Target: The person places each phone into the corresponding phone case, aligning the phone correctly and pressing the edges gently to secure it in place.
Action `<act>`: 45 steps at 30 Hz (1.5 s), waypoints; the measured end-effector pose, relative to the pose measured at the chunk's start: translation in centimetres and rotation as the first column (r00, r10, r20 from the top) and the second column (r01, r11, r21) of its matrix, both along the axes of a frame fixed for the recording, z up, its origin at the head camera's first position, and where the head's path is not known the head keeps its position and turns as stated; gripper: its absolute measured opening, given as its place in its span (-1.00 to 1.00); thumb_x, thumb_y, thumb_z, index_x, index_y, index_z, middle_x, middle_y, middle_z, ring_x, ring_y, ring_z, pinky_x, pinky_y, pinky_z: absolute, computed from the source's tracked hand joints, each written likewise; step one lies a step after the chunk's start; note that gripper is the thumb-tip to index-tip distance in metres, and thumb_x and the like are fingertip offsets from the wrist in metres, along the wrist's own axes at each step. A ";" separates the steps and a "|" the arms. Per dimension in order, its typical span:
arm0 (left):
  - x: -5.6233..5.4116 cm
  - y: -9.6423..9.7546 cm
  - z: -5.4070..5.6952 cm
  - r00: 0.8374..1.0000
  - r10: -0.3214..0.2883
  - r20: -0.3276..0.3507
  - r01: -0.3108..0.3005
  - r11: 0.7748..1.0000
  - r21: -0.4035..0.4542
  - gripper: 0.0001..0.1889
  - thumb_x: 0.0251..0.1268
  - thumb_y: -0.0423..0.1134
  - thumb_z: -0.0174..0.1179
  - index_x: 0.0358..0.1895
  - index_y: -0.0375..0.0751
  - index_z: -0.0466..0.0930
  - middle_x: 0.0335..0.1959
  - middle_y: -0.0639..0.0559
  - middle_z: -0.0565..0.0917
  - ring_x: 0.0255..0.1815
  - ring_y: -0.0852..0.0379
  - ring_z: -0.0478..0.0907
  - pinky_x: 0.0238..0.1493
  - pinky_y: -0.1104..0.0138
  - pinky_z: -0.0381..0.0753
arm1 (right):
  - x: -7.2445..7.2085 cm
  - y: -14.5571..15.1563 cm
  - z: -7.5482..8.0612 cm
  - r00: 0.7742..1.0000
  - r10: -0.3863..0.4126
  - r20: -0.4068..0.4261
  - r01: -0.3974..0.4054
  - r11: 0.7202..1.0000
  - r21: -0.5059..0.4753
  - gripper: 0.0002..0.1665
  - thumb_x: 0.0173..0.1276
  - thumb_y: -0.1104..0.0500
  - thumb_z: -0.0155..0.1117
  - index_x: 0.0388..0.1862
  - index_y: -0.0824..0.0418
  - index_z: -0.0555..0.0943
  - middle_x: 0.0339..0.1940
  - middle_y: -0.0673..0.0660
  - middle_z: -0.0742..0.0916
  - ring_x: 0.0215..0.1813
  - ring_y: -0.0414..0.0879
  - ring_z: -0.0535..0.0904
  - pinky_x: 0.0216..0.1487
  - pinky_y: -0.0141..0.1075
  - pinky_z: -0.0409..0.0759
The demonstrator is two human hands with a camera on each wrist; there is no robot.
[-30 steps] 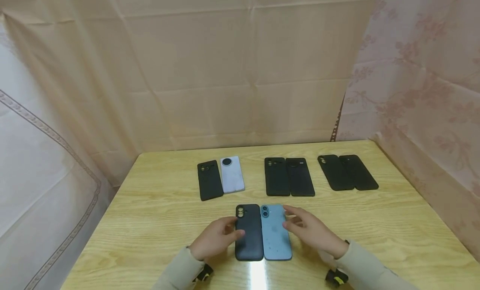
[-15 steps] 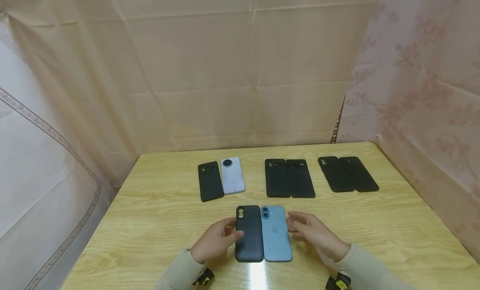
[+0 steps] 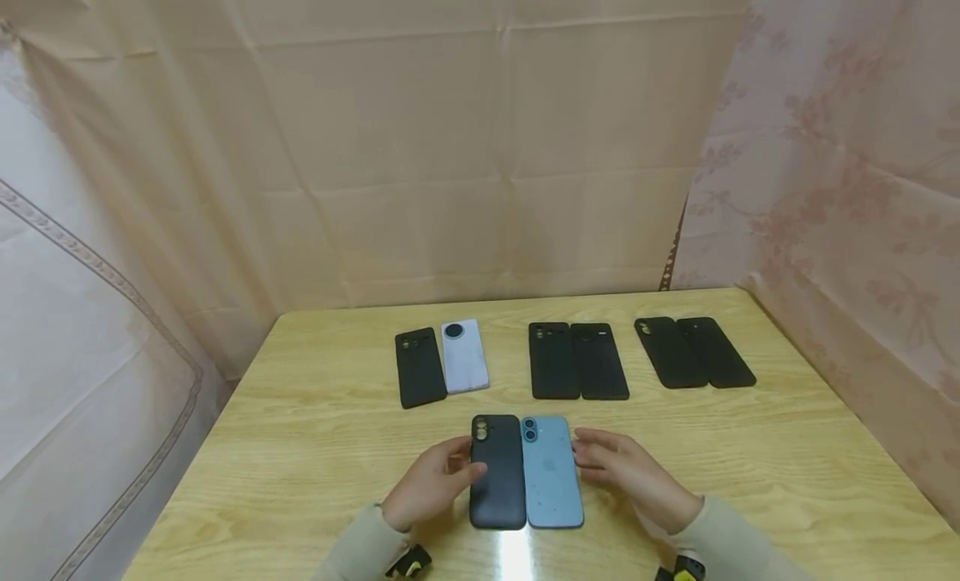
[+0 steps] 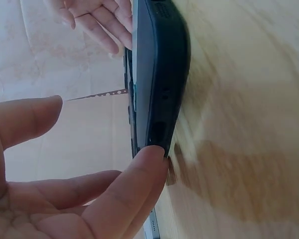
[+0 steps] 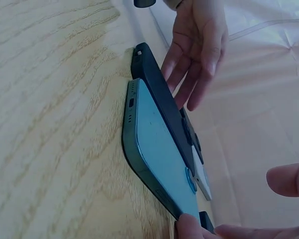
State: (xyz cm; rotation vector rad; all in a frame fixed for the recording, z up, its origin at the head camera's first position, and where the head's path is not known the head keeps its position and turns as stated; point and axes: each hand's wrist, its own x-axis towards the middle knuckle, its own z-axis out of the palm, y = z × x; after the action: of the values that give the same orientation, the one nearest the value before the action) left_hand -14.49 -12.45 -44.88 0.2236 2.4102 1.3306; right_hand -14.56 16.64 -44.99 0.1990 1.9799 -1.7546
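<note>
A black phone case [image 3: 498, 474] lies back up in front of me, its camera cutout at the top left. Right beside it lies a teal-blue phone [image 3: 552, 474] with two camera lenses, also back up. My left hand [image 3: 435, 483] is at the case's left side. In the left wrist view its fingertips [image 4: 152, 155] touch the case's edge while the thumb stays raised apart from it. My right hand [image 3: 633, 474] is at the phone's right side. The right wrist view has a fingertip [image 5: 189, 224] against the phone's edge, with the thumb held away.
Farther back on the wooden table [image 3: 315, 448] lie a black case [image 3: 420, 368] with a white phone [image 3: 466, 356], another black case [image 3: 554, 362] with a black phone [image 3: 600, 362], and a third black pair [image 3: 693, 353] at the right. Beige cloth [image 3: 480, 164] hangs behind.
My right hand has drawn back slightly from over the teal-blue phone's top right to its right side. The left hand stays at the black case. The phones and cases lie as before.
</note>
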 end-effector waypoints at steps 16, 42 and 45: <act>-0.6 0.2 -0.4 0.997 0.066 -0.035 -0.060 0.989 0.138 -0.41 0.23 -0.33 0.31 0.27 -0.59 0.37 0.16 -0.43 0.53 -0.01 -0.12 0.67 -0.06 0.16 0.71 | 0.0 0.0 0.1 1.000 0.020 -0.004 -0.021 0.998 -0.052 -0.30 0.52 0.15 0.06 0.44 0.55 0.15 0.41 0.48 0.39 0.37 0.15 0.46 0.27 -0.10 0.56; -1.2 0.4 -1.4 0.993 0.068 -0.097 -0.060 0.995 0.077 -0.41 0.01 -0.47 0.32 0.19 -0.56 0.43 -0.15 -0.25 0.67 -0.40 0.19 0.57 -0.41 0.39 0.56 | -0.1 -0.4 0.2 0.994 -0.094 0.058 0.099 0.990 -0.095 -0.35 0.51 0.18 0.01 0.45 0.48 0.16 0.38 0.46 0.43 0.32 0.13 0.48 0.38 -0.02 0.45; -1.2 0.4 -1.5 0.993 0.073 -0.092 -0.066 0.995 0.074 -0.41 0.00 -0.47 0.32 0.19 -0.56 0.44 -0.15 -0.24 0.67 -0.39 0.17 0.58 -0.39 0.36 0.57 | -0.1 -0.4 0.3 0.994 -0.098 0.056 0.104 0.989 -0.107 -0.34 0.52 0.18 0.02 0.45 0.49 0.15 0.37 0.48 0.43 0.35 0.21 0.46 0.35 -0.01 0.48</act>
State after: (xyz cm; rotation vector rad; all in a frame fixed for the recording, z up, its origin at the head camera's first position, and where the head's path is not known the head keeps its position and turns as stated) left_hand -15.69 -12.09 -46.37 0.2286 2.4714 1.4691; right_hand -14.70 16.27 -44.73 0.3090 1.8612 -1.8966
